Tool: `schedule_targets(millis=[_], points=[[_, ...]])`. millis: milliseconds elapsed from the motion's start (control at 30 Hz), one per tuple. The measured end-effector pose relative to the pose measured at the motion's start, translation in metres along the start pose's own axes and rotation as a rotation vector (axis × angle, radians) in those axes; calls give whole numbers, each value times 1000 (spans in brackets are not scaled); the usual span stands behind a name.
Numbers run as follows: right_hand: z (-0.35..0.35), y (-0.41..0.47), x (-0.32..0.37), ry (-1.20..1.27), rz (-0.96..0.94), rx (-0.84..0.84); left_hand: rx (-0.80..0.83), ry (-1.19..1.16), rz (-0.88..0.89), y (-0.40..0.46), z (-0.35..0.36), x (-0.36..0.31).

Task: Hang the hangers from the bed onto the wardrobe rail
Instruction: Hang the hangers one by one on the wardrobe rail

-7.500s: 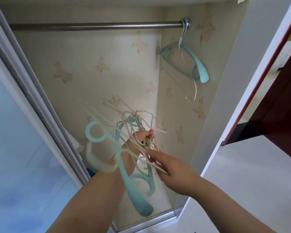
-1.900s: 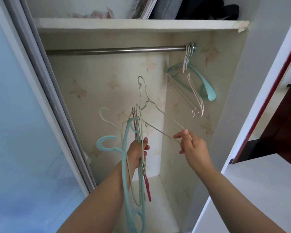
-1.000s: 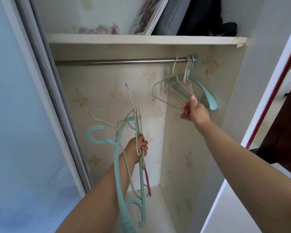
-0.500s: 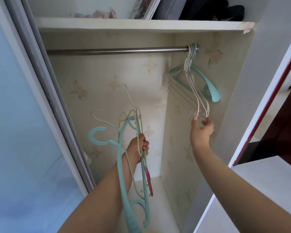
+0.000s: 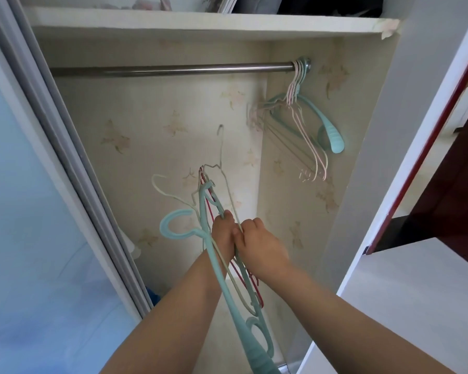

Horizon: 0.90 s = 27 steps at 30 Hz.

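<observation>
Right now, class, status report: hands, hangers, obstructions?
Left hand grips mixed plastic-and-wire hanger bundle. Right hand pinching one wire. Steel rail unobstructed.

Your left hand [image 5: 222, 233] and right hand [image 5: 260, 245] are both bare, with no rings or gloves showing. Your forearms are bare too. No sleeve, watch or band reaches either wrist.

1. Items on the top shelf [image 5: 200, 22]: cut off by the upper frame edge; cannot be identified.
2. Teal hanger [image 5: 222, 279] in the held bundle: lower end cut off by the bottom edge.
3. Left hand [image 5: 223, 233]: palm hidden behind the bundle.
4. Hung wire hangers [image 5: 305, 141]: overlapping, count unclear.
5. Blue object [image 5: 152, 296] at the wardrobe floor: mostly hidden by the door frame.
</observation>
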State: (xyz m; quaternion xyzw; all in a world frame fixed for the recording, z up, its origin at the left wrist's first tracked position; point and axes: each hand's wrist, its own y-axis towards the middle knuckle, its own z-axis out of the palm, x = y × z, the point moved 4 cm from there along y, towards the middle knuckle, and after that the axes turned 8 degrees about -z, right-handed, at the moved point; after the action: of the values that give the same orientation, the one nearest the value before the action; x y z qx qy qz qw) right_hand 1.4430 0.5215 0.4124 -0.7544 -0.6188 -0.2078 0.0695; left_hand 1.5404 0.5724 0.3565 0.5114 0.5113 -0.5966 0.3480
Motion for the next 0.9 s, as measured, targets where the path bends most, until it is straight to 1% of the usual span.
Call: schedule_targets(millis=[33, 100, 200, 267, 333, 467, 567, 700, 900], points=[[-1, 0, -2, -8, 21, -14, -21, -27, -17, 1, 2, -6], [-4, 0, -6, 9, 59, -61, 2, -74, -53, 4, 7, -14], [-11, 7, -19, 21, 127, -167, 36, -13, -39, 3, 9, -8], [-18, 14, -31, 30, 155, -214, 63, -22, -51, 1, 8, -7], [-29, 21, -43, 20, 168, -234, 103, -75, -113, 3, 5, -7], [-57, 29, -66, -46, 161, -296, 198, -222, -213, 8, -6, -10], [-76, 33, -75, -126, 134, -360, 232, -235, -235, 7, -9, -15], [-95, 44, -78, -214, 117, -449, 231, -277, -249, 14, -11, -23], [-137, 91, -80, -206, 146, -526, 235, -348, -252, 23, -13, -47]])
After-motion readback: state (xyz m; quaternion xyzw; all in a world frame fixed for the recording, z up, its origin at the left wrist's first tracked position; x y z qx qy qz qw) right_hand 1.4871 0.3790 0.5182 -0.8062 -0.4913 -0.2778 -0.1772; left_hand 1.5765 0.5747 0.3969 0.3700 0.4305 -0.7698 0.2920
